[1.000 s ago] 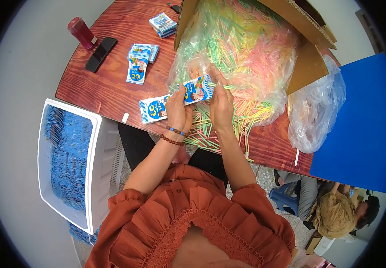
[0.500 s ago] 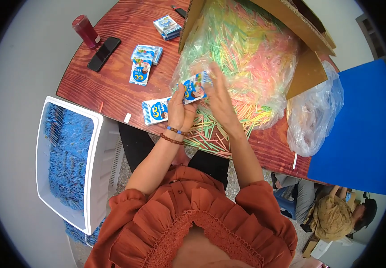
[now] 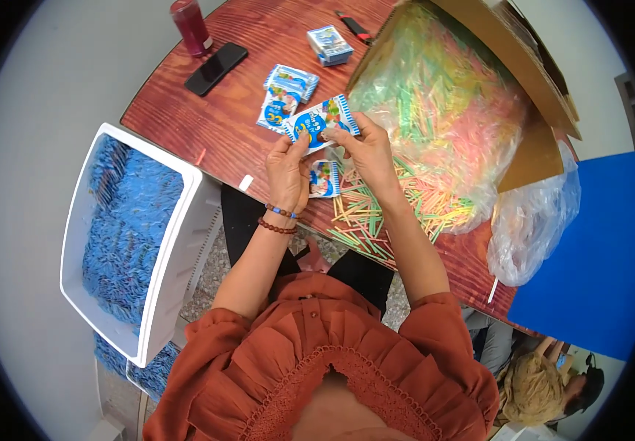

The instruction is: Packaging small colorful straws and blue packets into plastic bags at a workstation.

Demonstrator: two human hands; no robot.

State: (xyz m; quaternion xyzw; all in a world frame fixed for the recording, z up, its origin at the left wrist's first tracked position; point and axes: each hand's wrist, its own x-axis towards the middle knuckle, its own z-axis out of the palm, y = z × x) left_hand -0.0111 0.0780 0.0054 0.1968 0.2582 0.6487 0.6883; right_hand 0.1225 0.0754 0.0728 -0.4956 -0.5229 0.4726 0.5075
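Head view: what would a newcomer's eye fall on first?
Probably the heap of pastel sticks in the cardboard box at upper right, some loose on the table. The white bin of blue pieces at left stands out. Centrally, the left hand and right hand hold a blue-and-white packet.

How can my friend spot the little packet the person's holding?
Find the reddish-brown wooden table, then the person's left hand, with brown bead bracelets at its wrist, and bare right hand. Pinched between them is a flat, rectangular blue-and-white packet with striped ends. Other blue-and-white packets lie on the table; this is the only one both hands hold up.
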